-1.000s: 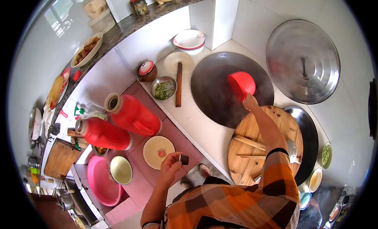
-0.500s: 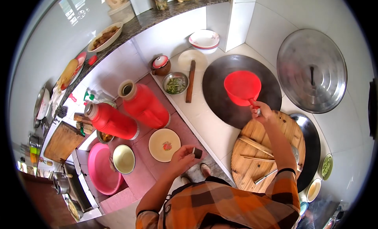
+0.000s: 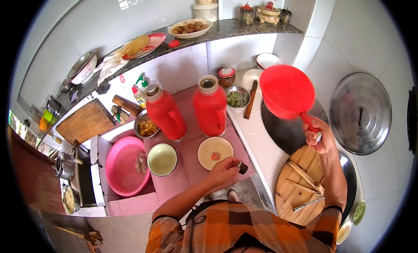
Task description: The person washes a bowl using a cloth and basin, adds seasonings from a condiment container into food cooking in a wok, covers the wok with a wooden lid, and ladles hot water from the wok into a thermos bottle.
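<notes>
My right hand [image 3: 319, 135] is wrapped round the handle of a red plastic water dipper [image 3: 285, 90], raised in front of the dark wok [image 3: 285, 133] set in the white counter. Between the fingers of my left hand [image 3: 225, 170] is a small dark bottle stopper [image 3: 243, 167]. That hand is just in front of a cream plate [image 3: 210, 149] with a flower print. Two red thermos flasks stand behind the plate: the right flask [image 3: 209, 109] shows an uncovered dark mouth, and the left flask [image 3: 166, 116] has a metallic-looking top. What the dipper contains cannot be made out.
A round wooden board [image 3: 289, 190] with chopsticks covers part of a second wok at right. A pink basin [image 3: 114, 174] and a pale bowl [image 3: 162, 159] stand at left. A metal lid [image 3: 361, 109] leans on the wall. A metal bowl of chopped greens [image 3: 237, 97] sits beside the first wok.
My right hand has lifted the red dipper away from the wok, closer to the camera. The view has turned to the left. My left hand still holds the stopper near the plate.
</notes>
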The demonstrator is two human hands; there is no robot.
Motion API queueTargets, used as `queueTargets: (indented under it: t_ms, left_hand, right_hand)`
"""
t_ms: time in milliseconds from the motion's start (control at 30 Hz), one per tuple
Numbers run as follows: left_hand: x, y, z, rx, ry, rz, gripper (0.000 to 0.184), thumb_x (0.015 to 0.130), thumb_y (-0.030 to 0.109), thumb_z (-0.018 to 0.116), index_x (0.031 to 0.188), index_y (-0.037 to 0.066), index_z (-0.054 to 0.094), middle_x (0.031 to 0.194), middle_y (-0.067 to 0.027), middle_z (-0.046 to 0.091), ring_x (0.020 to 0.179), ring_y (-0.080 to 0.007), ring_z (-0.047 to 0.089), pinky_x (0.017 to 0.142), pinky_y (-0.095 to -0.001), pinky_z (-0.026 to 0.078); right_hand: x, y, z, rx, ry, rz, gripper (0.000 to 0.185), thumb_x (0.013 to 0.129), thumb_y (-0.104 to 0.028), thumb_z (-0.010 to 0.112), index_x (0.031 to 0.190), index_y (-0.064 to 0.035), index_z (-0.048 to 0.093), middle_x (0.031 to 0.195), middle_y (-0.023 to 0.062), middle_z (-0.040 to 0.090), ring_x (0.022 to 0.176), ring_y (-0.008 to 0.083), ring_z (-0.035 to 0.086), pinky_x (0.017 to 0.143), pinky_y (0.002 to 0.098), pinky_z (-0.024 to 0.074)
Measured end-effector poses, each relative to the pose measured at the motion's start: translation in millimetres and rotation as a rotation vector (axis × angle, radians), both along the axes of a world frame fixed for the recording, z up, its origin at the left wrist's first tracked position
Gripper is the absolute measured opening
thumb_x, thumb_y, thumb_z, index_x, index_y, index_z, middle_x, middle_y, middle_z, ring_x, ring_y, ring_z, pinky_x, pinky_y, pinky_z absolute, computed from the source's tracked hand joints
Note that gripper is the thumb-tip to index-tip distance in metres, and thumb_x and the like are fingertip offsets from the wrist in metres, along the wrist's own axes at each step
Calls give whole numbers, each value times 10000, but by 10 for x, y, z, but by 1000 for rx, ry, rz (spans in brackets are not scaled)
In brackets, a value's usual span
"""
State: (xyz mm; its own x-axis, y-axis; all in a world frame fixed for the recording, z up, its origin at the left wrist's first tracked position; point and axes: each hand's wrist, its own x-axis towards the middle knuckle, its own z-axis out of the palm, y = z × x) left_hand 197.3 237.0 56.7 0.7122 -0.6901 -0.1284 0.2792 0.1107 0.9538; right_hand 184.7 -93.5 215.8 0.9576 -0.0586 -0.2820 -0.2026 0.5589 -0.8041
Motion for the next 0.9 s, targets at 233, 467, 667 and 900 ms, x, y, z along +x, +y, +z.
queueTargets:
  t_ms: [233,467,667,900]
  left_hand:
    - [-66,578,-136,-7,-58,95,302,859,126,534,1158,100,498,988,28,554,794,-51,495,656,-193,391]
    - [-153,1001,-71,-52,31,163,316,845,51,542,1158,50,499,1021,18,531,865,-53,505,713,-211,425]
    - [-184,1196,-138,-60,51,184,324,851,68,553,1167,42,489,1050,-6,559,858,-67,523,716,-222,437]
    - [-212,1273,-123,-79,31,190,318,857,77,554,1165,39,486,1039,-9,561,879,-75,532,730,-225,437]
  right_hand:
    - [157,669,429,-59,-58,99,405,814,-97,461,1190,35,393,781,97,527,470,63,429,346,183,313]
    - [374,1092,612,-107,-67,113,283,830,-89,449,1084,34,432,786,117,536,463,58,429,337,179,308]
    - [490,1310,727,-205,-46,98,225,831,-85,450,1016,42,464,749,103,526,467,61,428,340,181,305]
    - [550,1393,728,-269,-34,70,291,847,-74,423,1103,64,432,766,110,539,468,61,434,339,172,314]
